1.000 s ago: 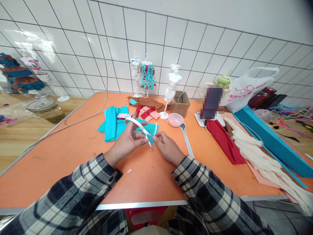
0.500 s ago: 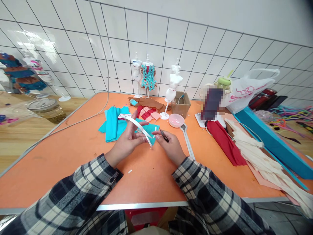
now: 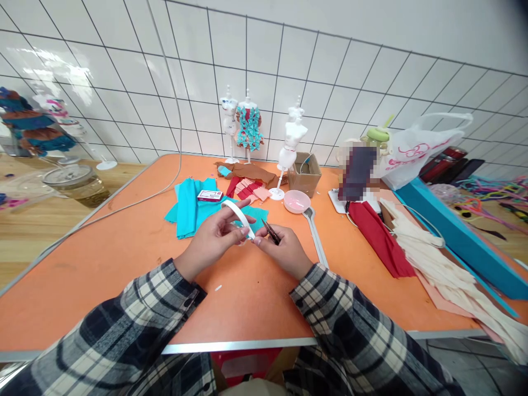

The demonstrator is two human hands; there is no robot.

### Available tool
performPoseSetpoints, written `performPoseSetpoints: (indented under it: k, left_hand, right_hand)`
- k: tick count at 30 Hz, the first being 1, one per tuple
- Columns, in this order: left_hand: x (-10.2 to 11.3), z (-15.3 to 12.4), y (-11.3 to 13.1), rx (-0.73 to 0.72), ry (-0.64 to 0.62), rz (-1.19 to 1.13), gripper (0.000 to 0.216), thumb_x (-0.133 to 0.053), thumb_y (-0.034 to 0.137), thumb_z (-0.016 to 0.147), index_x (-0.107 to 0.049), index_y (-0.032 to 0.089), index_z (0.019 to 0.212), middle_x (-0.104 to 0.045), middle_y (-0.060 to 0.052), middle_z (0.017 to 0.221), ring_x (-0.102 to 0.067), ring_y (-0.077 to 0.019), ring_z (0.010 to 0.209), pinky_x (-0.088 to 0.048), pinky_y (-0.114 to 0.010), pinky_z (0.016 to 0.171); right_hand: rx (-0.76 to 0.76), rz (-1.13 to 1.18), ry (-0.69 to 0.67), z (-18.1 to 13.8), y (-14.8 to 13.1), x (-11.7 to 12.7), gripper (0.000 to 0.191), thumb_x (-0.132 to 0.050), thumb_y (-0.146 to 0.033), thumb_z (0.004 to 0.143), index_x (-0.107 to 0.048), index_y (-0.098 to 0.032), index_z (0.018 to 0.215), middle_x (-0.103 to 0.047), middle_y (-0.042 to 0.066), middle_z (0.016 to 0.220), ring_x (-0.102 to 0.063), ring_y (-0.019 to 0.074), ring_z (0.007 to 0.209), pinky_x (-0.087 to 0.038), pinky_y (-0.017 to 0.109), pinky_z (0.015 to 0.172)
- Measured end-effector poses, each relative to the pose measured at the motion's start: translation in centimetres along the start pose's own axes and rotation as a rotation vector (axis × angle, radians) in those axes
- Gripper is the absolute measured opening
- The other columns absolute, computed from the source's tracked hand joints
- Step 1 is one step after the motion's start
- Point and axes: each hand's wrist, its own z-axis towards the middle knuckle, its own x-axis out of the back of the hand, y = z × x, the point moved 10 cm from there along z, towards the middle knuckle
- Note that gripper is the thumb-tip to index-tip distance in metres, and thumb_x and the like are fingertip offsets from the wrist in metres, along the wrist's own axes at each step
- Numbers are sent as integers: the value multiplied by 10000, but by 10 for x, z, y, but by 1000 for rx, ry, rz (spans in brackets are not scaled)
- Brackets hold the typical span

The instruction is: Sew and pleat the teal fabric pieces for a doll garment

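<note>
Holding a white strip (image 3: 239, 213) arched above the middle of the orange bench (image 3: 239, 308), in front of turquoise cloth (image 3: 187, 212) and left of a long grey tool (image 3: 315, 236); with left hand (image 3: 212, 236), pinching toward the near end of the strip in a grip closed at the thumb, otherwise loosely curved; with right hand (image 3: 285, 248), apparently meeting that end in a grip closed at thumb and forefinger, and also carrying a dark pointed tool (image 3: 272, 234), too small to identify, pointing far and left; seemingly at the step of working the strip's end by fingertip, with the dark tool tucked away rather than in use; probably calling next for a firm pinch on the left, and for care to hold the pointed tip clear of strip and fingers.
</note>
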Motion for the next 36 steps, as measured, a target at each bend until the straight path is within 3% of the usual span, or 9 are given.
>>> performPoseSetpoints:
  k: [4,7,10,15,21,24,31,36]
  left_hand:
    - [2,-1,4,-40,62,50,696,-709,334,785,-458,196,1419,-708,-107,1091,-641,-160,763,-526,-285,688]
    - [3,-3,10,-82,106,67,674,-708,353,789,-482,194,1404,-712,-107,1074,-653,-176,783,-544,-299,704]
    - [-3,-4,11,-59,75,3,735,-691,371,802,-395,230,1460,-703,-109,1102,-632,-139,664,-523,-238,545]
    - [-6,-4,10,2,76,-35,793,-685,401,807,-323,249,1496,-709,-109,1094,-585,-88,533,-442,-177,412]
    - [-4,-2,6,-38,106,-106,848,-714,347,795,-273,246,1513,-709,-89,1073,-684,-159,739,-576,-274,626]
    - [2,-3,4,-38,169,-140,836,-737,338,773,-324,229,1491,-702,-94,1087,-699,-178,775,-597,-336,713]
    - [-1,0,3,-25,81,-161,958,-781,243,716,-249,267,1513,-655,-82,1156,-706,-147,766,-575,-315,782]
    - [-1,2,-1,0,58,-162,1031,-789,215,694,-187,316,1525,-622,-73,1159,-713,-162,784,-582,-323,759]
  right_hand:
    - [87,-12,45,-1,-11,5,147,-630,-327,773,-628,-182,750,-555,16,839,-429,105,610,-352,247,564]
    - [82,-50,46,-2,-12,4,160,-602,-345,801,-623,-192,762,-567,7,760,-455,121,617,-363,251,571]
    - [23,10,22,-3,-7,1,199,-589,-383,816,-589,-195,752,-520,-24,632,-432,117,574,-347,248,551]
    - [-28,246,-14,-3,-5,-5,294,-633,-478,774,-546,-198,757,-627,6,705,-517,125,618,-395,246,572]
    - [-128,372,-183,-4,4,-23,316,-616,-496,795,-534,-191,801,-646,-2,673,-308,60,442,-238,212,432]
    - [-161,374,-182,-3,9,-24,321,-613,-499,795,-544,-186,814,-647,-3,679,-291,55,430,-206,214,418]
    - [-151,335,-157,-1,7,-23,286,-648,-456,786,-546,-188,795,-634,-9,642,-529,114,571,-368,229,519]
    - [-131,305,-122,0,6,-19,276,-652,-446,786,-549,-191,761,-636,-12,641,-580,136,627,-447,259,610]
